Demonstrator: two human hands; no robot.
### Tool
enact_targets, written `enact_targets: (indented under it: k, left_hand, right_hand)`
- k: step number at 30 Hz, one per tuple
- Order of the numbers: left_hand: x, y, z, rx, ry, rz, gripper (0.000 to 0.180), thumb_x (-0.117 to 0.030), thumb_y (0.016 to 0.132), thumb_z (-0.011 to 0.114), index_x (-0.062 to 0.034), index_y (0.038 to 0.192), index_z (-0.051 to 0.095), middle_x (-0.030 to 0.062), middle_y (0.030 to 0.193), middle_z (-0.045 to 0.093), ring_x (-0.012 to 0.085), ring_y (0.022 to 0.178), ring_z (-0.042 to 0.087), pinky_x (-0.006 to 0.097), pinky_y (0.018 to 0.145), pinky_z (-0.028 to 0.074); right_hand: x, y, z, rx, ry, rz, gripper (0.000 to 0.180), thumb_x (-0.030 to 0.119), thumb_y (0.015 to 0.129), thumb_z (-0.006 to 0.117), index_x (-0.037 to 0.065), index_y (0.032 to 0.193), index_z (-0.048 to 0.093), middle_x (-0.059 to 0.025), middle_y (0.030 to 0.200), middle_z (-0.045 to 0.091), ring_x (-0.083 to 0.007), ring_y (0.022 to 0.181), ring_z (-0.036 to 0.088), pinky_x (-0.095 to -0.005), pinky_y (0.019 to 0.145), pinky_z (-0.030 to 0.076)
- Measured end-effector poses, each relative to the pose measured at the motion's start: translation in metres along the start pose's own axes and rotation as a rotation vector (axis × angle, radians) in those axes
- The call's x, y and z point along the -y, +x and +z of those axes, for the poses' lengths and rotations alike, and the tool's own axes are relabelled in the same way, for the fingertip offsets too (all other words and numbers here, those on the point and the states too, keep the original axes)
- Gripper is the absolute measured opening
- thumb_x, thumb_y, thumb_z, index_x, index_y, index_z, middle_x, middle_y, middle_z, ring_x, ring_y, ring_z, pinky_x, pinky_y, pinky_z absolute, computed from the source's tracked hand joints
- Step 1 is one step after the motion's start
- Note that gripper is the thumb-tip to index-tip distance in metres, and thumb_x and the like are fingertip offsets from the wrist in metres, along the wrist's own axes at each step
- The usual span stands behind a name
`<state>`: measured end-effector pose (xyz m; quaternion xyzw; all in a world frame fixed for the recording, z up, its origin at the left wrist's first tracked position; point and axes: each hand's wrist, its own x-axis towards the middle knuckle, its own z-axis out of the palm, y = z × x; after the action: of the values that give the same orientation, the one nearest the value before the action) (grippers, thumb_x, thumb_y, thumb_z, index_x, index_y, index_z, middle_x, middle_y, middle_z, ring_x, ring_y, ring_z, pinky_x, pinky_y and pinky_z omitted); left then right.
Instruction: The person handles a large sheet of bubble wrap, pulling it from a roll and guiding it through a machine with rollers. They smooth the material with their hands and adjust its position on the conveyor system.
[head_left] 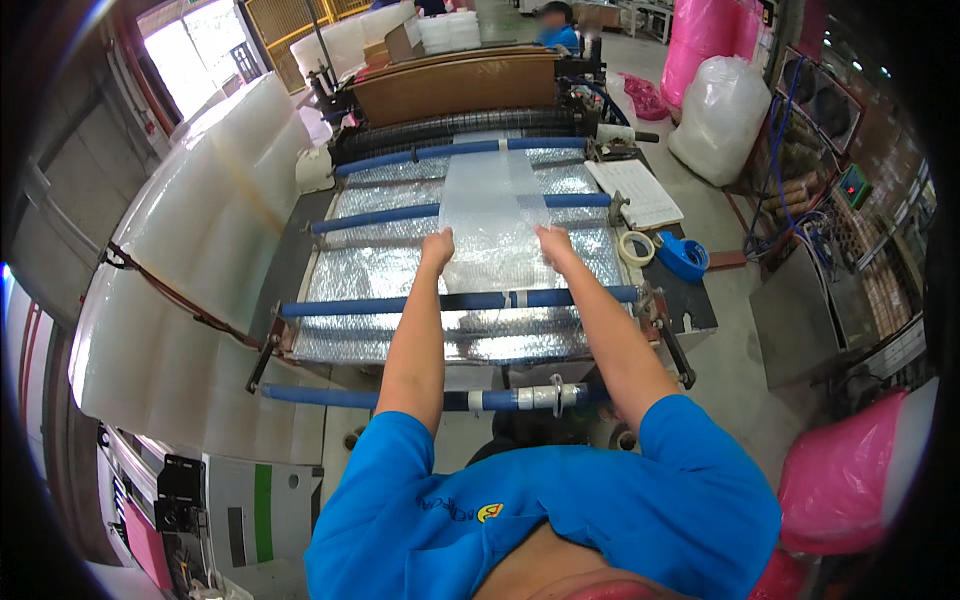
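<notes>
A translucent sheet of plastic film (pixel 492 190), seemingly bubble wrap, runs from the machine's dark roller toward me. My left hand (pixel 438 247) is closed on its left edge, and my right hand (pixel 554 246) grips the right edge. Between my hands the sheet lies over a blue bar and above the silvery bubble-foil bed (pixel 380 255). Both forearms reach forward over the nearer blue bar (pixel 380 304). The fingertips themselves are mostly hidden.
On the right ledge are a notebook (pixel 640 192), a roll of pale tape (pixel 636 248) and a blue tape dispenser (pixel 682 256). Big rolls of bubble wrap (pixel 190 220) stand at left. Pink wrapped bundles (pixel 842 480) sit at right. Another person (pixel 560 30) is far behind the machine.
</notes>
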<state>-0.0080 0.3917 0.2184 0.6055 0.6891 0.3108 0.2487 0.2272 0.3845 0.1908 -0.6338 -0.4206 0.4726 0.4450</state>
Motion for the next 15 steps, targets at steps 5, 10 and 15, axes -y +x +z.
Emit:
enact_targets:
  k: [5,10,15]
  left_hand:
    - [0.024,-0.05,0.009,-0.069,0.019,0.142,0.048,-0.034,0.084,0.035,0.0087,0.079,0.056,0.0286,0.08,0.055,0.0398,0.078,0.053,0.042,0.07,0.039]
    - [0.028,-0.1,-0.019,0.068,-0.377,-0.242,0.042,-0.036,0.081,0.045,0.0031,0.068,0.054,0.0062,0.058,0.049,0.0127,0.057,0.043,0.028,0.056,0.037]
    - [0.054,-0.053,-0.052,0.243,-0.363,-0.453,0.056,-0.029,0.068,0.069,0.0004,0.109,0.043,0.0079,0.064,0.055,0.0112,0.047,0.049,0.025,0.04,0.041]
  right_hand:
    - [-0.036,-0.028,-0.008,-0.027,0.113,0.006,0.03,0.033,0.08,0.052,0.003,0.084,0.054,-0.0012,0.054,0.043,-0.0111,0.04,0.037,-0.0286,0.034,0.028]
    - [-0.032,-0.089,-0.017,0.12,0.238,0.145,0.026,0.028,0.081,0.052,0.009,0.065,0.047,0.003,0.051,0.039,-0.0077,0.037,0.035,-0.0245,0.034,0.026]
    - [0.011,-0.047,-0.035,0.302,0.133,0.355,0.038,0.045,0.08,0.048,0.008,0.086,0.053,-0.0014,0.064,0.05,-0.0104,0.054,0.05,-0.0243,0.04,0.037]
